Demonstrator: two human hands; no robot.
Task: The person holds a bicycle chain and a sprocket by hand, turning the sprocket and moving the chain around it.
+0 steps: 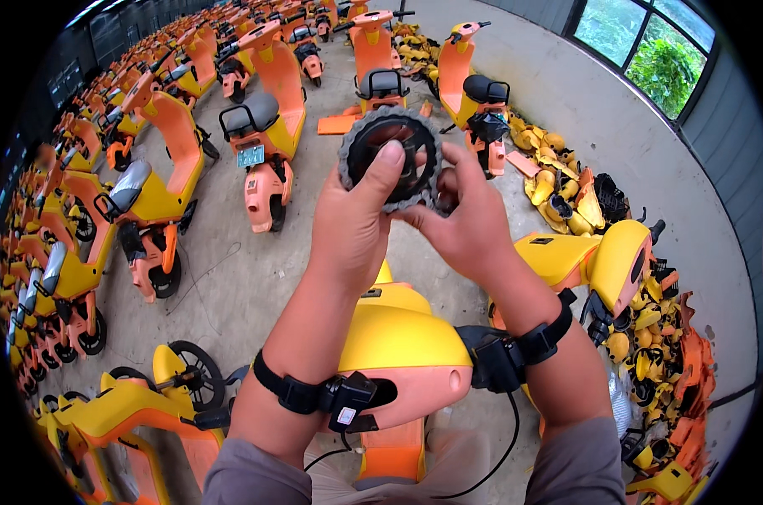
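Note:
Both hands hold up a round black ring-shaped part (365, 145) with a grey, notched rim, like a small knobbly wheel. My left hand (348, 223) grips it from the left, thumb laid across its face. From the right, my right hand (470, 220) has its fingers bent around the edge and its thumb under the lower rim. Parts of the fingers show through the ring's opening. Below the hands is the yellow and pink front of a scooter (398, 345), close to my body, between my forearms.
Rows of yellow and orange scooters (268, 109) fill the left and back. Yellow and black body parts (558, 181) lie heaped along the right wall. Another scooter (617, 261) stands at right. Straps with small black devices (348, 400) and cables sit on both forearms.

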